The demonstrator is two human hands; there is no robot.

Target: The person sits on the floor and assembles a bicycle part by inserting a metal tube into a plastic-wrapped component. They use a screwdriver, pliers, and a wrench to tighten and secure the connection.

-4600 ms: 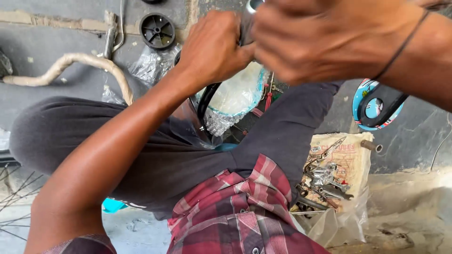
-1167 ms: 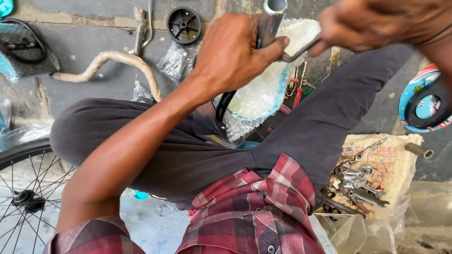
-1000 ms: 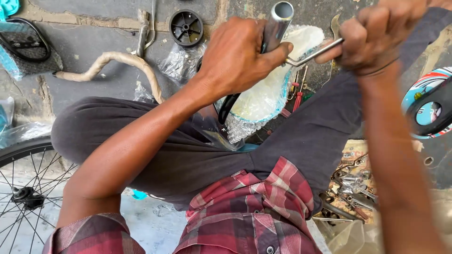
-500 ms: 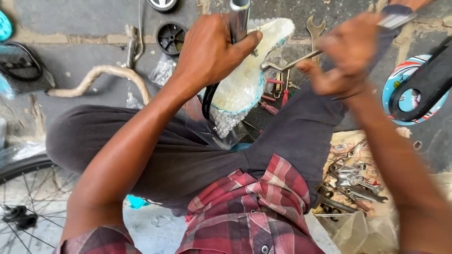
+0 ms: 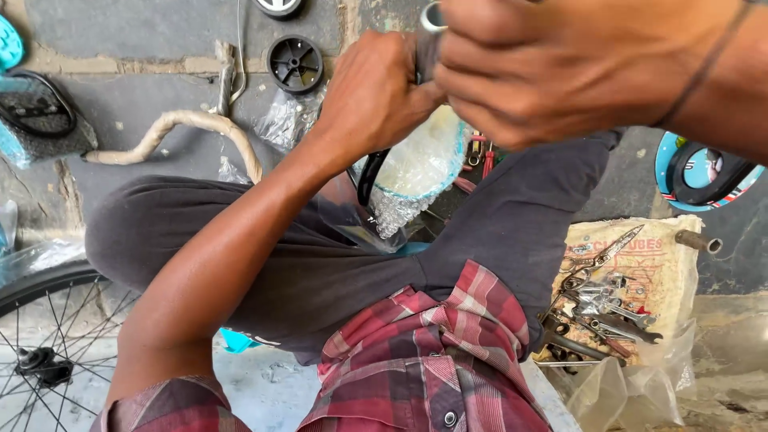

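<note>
Both your hands are on the tube [image 5: 432, 18]: left hand [image 5: 376, 100] grips it below its open end, right hand [image 5: 560, 68] closes beside that end, hiding whatever it holds. Wrapping [image 5: 416, 172] below the tube remains on, so work seems midway.

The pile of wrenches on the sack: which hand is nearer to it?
Right. The right hand is above the wrenches, on their side; the left hand, gripping the metal tube, is further away.

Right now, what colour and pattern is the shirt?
Red plaid with white and dark stripes, the shirt shows best in the head view.
</note>
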